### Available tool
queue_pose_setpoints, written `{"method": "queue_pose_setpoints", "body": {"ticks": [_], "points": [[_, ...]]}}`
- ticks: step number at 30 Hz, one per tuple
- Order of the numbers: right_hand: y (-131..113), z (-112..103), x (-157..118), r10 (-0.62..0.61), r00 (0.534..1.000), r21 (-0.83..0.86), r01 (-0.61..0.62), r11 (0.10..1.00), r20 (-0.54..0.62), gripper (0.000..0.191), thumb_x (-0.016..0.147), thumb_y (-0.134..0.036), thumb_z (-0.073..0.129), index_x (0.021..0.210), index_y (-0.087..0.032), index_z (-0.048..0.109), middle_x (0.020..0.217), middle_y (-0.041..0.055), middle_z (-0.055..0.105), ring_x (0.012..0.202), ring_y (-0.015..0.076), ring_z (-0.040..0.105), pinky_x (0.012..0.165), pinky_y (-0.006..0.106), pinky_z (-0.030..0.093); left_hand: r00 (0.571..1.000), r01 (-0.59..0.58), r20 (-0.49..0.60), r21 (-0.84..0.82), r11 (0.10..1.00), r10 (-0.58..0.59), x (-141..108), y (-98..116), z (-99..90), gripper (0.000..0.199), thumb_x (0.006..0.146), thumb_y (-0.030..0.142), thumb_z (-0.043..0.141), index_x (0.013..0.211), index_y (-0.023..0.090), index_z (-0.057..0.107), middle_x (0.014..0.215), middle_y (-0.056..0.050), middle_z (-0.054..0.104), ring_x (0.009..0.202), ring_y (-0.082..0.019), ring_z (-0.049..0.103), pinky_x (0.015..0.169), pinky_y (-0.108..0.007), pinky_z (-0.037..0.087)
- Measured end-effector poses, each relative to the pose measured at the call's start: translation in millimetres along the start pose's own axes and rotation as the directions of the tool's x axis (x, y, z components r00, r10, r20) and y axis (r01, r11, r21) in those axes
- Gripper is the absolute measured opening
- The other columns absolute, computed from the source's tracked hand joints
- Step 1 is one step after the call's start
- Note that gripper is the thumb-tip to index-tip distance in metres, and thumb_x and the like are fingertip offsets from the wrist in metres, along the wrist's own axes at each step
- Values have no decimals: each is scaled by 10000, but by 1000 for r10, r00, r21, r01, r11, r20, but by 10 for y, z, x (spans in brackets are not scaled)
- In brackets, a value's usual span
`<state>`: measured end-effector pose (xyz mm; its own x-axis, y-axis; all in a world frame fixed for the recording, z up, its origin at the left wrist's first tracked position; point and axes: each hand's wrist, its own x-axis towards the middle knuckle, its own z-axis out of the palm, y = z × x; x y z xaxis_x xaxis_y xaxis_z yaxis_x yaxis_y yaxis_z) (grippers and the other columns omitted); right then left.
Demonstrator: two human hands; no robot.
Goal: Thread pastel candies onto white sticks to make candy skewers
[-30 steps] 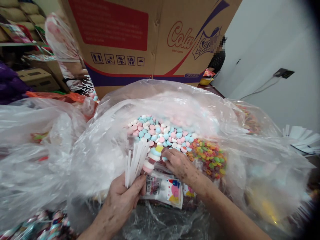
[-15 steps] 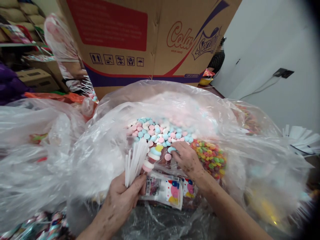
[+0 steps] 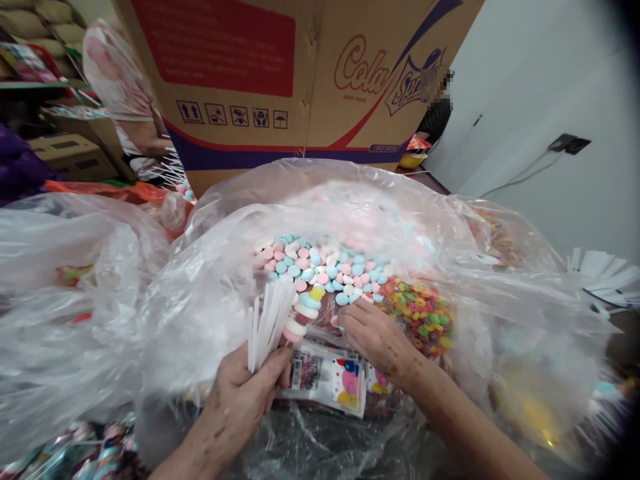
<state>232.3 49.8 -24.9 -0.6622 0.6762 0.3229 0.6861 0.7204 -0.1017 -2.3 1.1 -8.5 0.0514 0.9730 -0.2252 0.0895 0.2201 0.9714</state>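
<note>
My left hand point(image 3: 253, 380) is closed around a bundle of white sticks point(image 3: 270, 320). It also holds a candy skewer point(image 3: 303, 313), threaded with pink, white and blue marshmallows and a yellow gummy at its tip. Just to the right, the bent fingers of my right hand point(image 3: 377, 337) close on a pink marshmallow point(image 3: 335, 321), partly hidden by the fingertips. Beyond both hands spreads a heap of pink, blue and white marshmallows point(image 3: 320, 267). Colourful gummy rings point(image 3: 420, 310) are piled at the right. Printed clear packets point(image 3: 325, 377) lie between my wrists.
Clear plastic sheeting point(image 3: 200, 267) surrounds the candy. A large cardboard box point(image 3: 300, 80) stands behind it. A co-worker point(image 3: 123, 100) is at the back left, another person point(image 3: 435, 123) behind the box at right. More white sticks point(image 3: 600, 273) lie far right.
My right hand has drawn slightly nearer, from a blue marshmallow to the pink one. The blue piece now lies apart from the fingers. My left hand has barely moved.
</note>
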Motion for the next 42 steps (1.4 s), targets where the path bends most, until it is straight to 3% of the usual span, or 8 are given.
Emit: {"method": "queue_pose_setpoints", "body": {"ticks": [5, 12, 27, 30, 33, 37, 39, 42], "points": [[0, -168, -150, -28, 1000, 142, 27, 990, 8, 236, 948, -102, 409, 1001, -187, 623, 884, 75, 673, 836, 197, 568, 756, 323, 479, 999, -24, 38, 20, 1000, 23, -19, -26, -13, 415, 835, 451, 591, 529, 172, 560, 384, 73, 399, 351, -70, 349, 388, -199, 244], [-22, -133, -70, 396, 918, 336, -365, 868, -23, 122, 893, -154, 524, 935, -213, 622, 920, 33, 658, 855, 165, 614, 762, 273, 480, 999, -9, 35, -5, 1000, 9, -45, -49, -3, 402, 830, 450, 608, 543, 170, 569, 423, 55, 447, 365, -75, 367, 383, -204, 232], [-113, 189, -93, 142, 986, 112, -151, 982, 82, 231, 935, -84, 420, 994, -178, 622, 1032, 109, 657, 971, 221, 586, 850, 366, 508, 998, -14, 62, 72, 997, 10, -45, -79, -9, 408, 860, 448, 561, 552, 181, 546, 426, 67, 412, 385, -83, 357, 401, -212, 223], [-87, 209, -49, 208, 978, 214, -209, 954, 30, 225, 909, -92, 444, 945, -177, 650, 985, 107, 674, 944, 221, 593, 853, 378, 505, 997, -20, 82, 107, 994, 11, -51, -66, -4, 391, 869, 435, 534, 562, 194, 537, 427, 74, 396, 383, -92, 345, 399, -222, 215], [-58, 140, -17, 497, 867, 514, -437, 738, 23, 140, 871, -189, 547, 924, -196, 677, 841, 46, 685, 778, 185, 615, 731, 319, 513, 991, -51, 128, 203, 978, 26, -49, -34, -23, 385, 893, 407, 508, 567, 204, 524, 461, 73, 402, 428, -106, 363, 431, -230, 246], [-36, -31, -3, 732, 628, 904, -426, 38, 265, 205, 772, -350, 716, 916, -207, 685, 684, -19, 626, 575, 127, 546, 550, 253, 440, 965, -116, 260, 339, 934, 25, -39, 58, -30, 287, 905, 340, 468, 677, 198, 570, 579, 57, 445, 566, -138, 407, 538, -242, 303], [-43, -108, 10, 715, 603, 928, -322, -188, 354, 256, 699, -343, 784, 891, -195, 700, 722, -8, 641, 603, 121, 551, 570, 251, 442, 949, -127, 316, 382, 916, -1, -35, 96, -11, 244, 906, 326, 438, 816, 195, 623, 622, 53, 455, 607, -153, 411, 566, -250, 308], [-66, -175, 38, 676, 628, 923, -272, -273, 385, 255, 666, -312, 810, 868, -178, 729, 771, 9, 663, 640, 107, 552, 597, 236, 443, 943, -127, 332, 414, 901, -19, -27, 115, 30, 276, 910, 335, 409, 911, 194, 646, 651, 46, 459, 633, -164, 410, 578, -257, 305]]}}
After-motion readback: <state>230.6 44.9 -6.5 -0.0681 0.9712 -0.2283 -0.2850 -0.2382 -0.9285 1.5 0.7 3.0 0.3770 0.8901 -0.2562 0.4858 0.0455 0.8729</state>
